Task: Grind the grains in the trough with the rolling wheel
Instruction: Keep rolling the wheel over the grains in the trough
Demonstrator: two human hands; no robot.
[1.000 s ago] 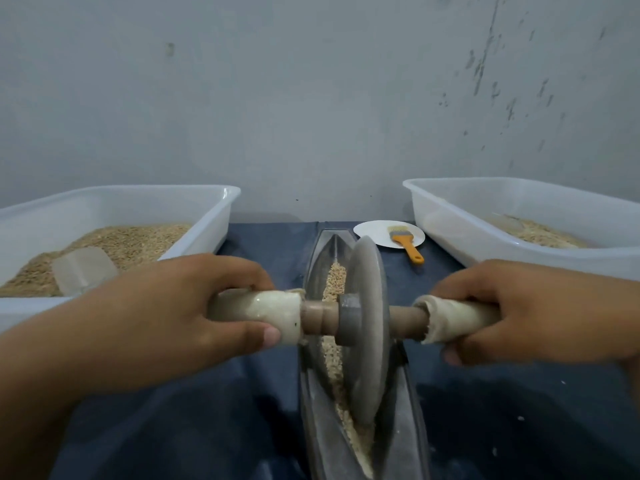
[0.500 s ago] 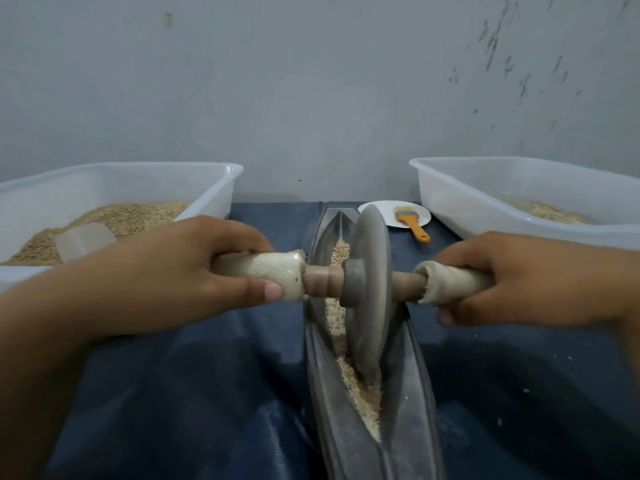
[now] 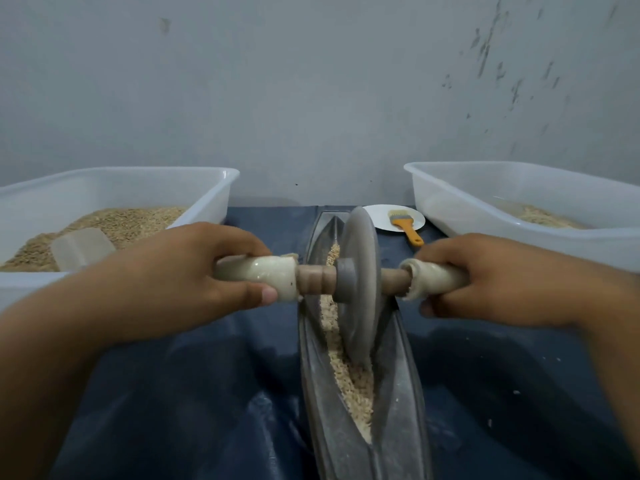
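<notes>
So the left hand (image 3: pixel 183 275) is gripping the cloth-wrapped left end of the axle (image 3: pixel 317 276) and the right hand (image 3: pixel 491 278) is wrapping around the right end, with the wheel (image 3: pixel 358 282) standing upright between them, its lower edge sitting down in the trough (image 3: pixel 398 393) on the blue cloth (image 3: pixel 166 393). Grains (image 3: pixel 353 382) are lying along the groove, mostly piling up on the near side of the wheel. A bin (image 3: pixel 211 202) with grain and a scoop (image 3: pixel 81 247) is sitting off to the left, another bin (image 3: pixel 460 206) to the right, and a brush (image 3: pixel 405 226) is resting on a plate (image 3: pixel 377 218) at the back.
</notes>
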